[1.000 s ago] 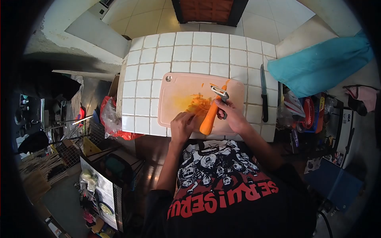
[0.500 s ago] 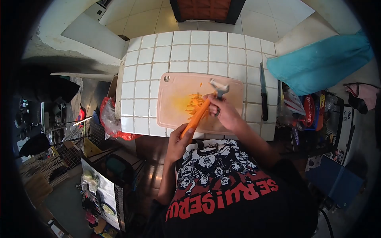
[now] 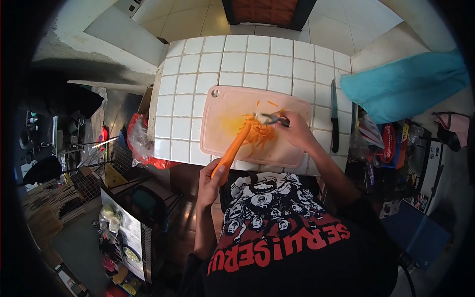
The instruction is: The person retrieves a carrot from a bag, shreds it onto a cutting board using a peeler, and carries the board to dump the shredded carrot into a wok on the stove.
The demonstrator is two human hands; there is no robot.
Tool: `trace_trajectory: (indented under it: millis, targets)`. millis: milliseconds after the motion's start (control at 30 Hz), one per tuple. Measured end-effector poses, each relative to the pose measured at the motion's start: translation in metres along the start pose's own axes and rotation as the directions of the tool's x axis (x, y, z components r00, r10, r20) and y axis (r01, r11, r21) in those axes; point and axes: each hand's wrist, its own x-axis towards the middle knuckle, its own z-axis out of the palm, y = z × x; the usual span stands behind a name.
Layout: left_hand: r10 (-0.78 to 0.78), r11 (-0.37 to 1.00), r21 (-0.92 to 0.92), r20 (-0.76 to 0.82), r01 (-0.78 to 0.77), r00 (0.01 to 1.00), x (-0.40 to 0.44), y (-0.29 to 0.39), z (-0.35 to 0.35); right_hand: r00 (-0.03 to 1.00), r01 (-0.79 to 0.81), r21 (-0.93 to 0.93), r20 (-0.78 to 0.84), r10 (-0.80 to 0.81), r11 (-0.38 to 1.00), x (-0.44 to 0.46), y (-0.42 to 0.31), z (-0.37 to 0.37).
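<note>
My left hand (image 3: 211, 179) is closed around the near end of a long orange carrot (image 3: 231, 152), which slants up and away over the pink cutting board (image 3: 210, 133). In my right hand (image 3: 293, 127) is a peeler (image 3: 269, 119) with a dark handle, fingers wrapped round it. The peeler's head is at the far tip of the carrot; whether the blade touches it I cannot tell. Orange carrot shreds (image 3: 263, 134) lie heaped on the board beside and under the carrot, with a couple of loose strips near the far side.
A black-handled knife (image 3: 335, 119) lies on the white tiled counter (image 3: 185, 106) right of the board. A teal cloth (image 3: 403, 86) hangs at the right. Red and clear plastic bags (image 3: 141, 141) hang by the left edge. A dark blue box (image 3: 415, 227) stands low at the right.
The peeler has gone from above the carrot to its far tip, its head turned leftward. My left hand has drawn slightly left and nearer. The view has shifted a little.
</note>
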Motion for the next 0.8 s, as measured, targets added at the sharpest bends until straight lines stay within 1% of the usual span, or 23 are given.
trace_trajectory:
  millis: [33, 67, 100, 133, 167, 200, 233, 267, 300, 333, 367, 433, 467, 533, 567, 600, 633, 667, 700, 733, 767, 800]
  targets:
    - [0.010, 1.000, -0.029, -0.005, -0.010, 1.000, 0.001, -0.002, -0.001, 0.997, 0.074, -0.120, 0.023, -0.071, 0.990, -0.005, -0.005, -0.001]
    - [0.022, 0.998, -0.059, -0.011, -0.023, 1.000, 0.002, -0.004, -0.002, 0.997, 0.075, -0.120, 0.026, -0.072, 0.990, -0.009, -0.013, -0.003]
    - [0.023, 0.998, -0.061, -0.013, -0.024, 1.000, 0.004, -0.004, -0.002, 0.995, 0.049, -0.333, 0.097, -0.018, 0.942, -0.014, -0.026, -0.007]
    - [0.050, 0.992, -0.120, 0.035, -0.045, 0.998, 0.005, -0.004, -0.002, 0.987, 0.040, -0.532, 0.154, 0.050, 0.846, -0.016, -0.036, -0.011]
    - [0.078, 0.982, -0.180, 0.080, -0.062, 0.994, 0.006, -0.004, -0.001, 0.986, 0.043, -0.532, 0.157, 0.049, 0.845, -0.016, -0.041, -0.013]
    - [0.078, 0.982, -0.180, 0.077, -0.063, 0.994, 0.007, -0.003, 0.001, 0.976, 0.033, -0.521, 0.202, 0.086, 0.853, -0.017, -0.044, -0.016]
    - [0.070, 0.970, -0.241, 0.097, -0.045, 0.993, 0.008, 0.000, 0.006, 0.961, 0.023, -0.510, 0.248, 0.122, 0.860, -0.017, -0.045, -0.018]
    - [0.063, 0.953, -0.301, 0.115, -0.026, 0.991, 0.009, 0.002, 0.012, 0.960, 0.026, -0.511, 0.252, 0.121, 0.859, -0.019, -0.042, -0.021]
    - [0.063, 0.953, -0.303, 0.110, -0.026, 0.992, 0.010, 0.004, 0.017, 0.967, 0.105, -0.480, 0.253, 0.023, 0.871, -0.022, -0.038, -0.024]
    - [0.050, 0.964, -0.266, 0.073, -0.028, 0.996, 0.011, 0.006, 0.023, 0.965, 0.185, -0.448, 0.252, -0.075, 0.875, -0.024, -0.036, -0.026]
    - [0.038, 0.973, -0.227, 0.037, -0.028, 0.999, 0.012, 0.007, 0.027, 0.964, 0.188, -0.447, 0.257, -0.076, 0.875, -0.025, -0.037, -0.028]
    - [0.027, 0.977, -0.210, 0.044, -0.017, 0.999, 0.013, 0.011, 0.031, 0.975, 0.198, -0.360, 0.171, -0.144, 0.912, -0.028, -0.050, -0.035]
    - [0.018, 0.981, -0.193, 0.055, -0.007, 0.998, 0.014, 0.012, 0.032, 0.974, 0.199, -0.360, 0.172, -0.145, 0.912, -0.027, -0.057, -0.038]
    - [0.017, 0.975, -0.220, 0.085, 0.002, 0.996, 0.016, 0.011, 0.031, 0.978, 0.023, -0.098, 0.209, -0.001, 0.995, -0.022, -0.071, -0.039]
    - [0.017, 0.969, -0.246, 0.114, 0.012, 0.993, 0.017, 0.010, 0.031, 0.978, 0.020, -0.099, 0.207, 0.001, 0.995, -0.024, -0.073, -0.036]
    - [0.016, 0.969, -0.246, 0.118, 0.013, 0.993, 0.017, 0.011, 0.033, 0.963, 0.243, -0.221, 0.171, -0.207, 0.945, -0.028, -0.076, -0.030]
    - [0.000, 0.972, -0.233, 0.117, 0.027, 0.993, 0.017, 0.012, 0.034, 0.898, 0.441, -0.344, 0.164, -0.409, 0.829, -0.031, -0.079, -0.025]
    - [-0.016, 0.975, -0.220, 0.114, 0.041, 0.993, 0.017, 0.013, 0.036, 0.898, 0.439, -0.343, 0.162, -0.408, 0.830, -0.033, -0.083, -0.019]
    - [-0.017, 0.975, -0.219, 0.115, 0.042, 0.993, 0.017, 0.013, 0.038, 0.856, 0.513, -0.401, 0.168, -0.489, 0.759, -0.035, -0.087, -0.014]
    - [-0.014, 0.987, -0.158, 0.107, 0.031, 0.994, 0.017, 0.013, 0.039, 0.805, 0.578, -0.456, 0.180, -0.565, 0.677, -0.035, -0.091, -0.010]
    - [-0.011, 0.995, -0.097, 0.099, 0.020, 0.995, 0.017, 0.012, 0.041, 0.787, 0.600, -0.446, 0.182, -0.589, 0.664, -0.034, -0.094, -0.006]
    - [-0.012, 0.995, -0.096, 0.100, 0.021, 0.995, 0.017, 0.012, 0.042, 0.788, 0.599, -0.446, 0.181, -0.589, 0.665, -0.033, -0.096, -0.005]
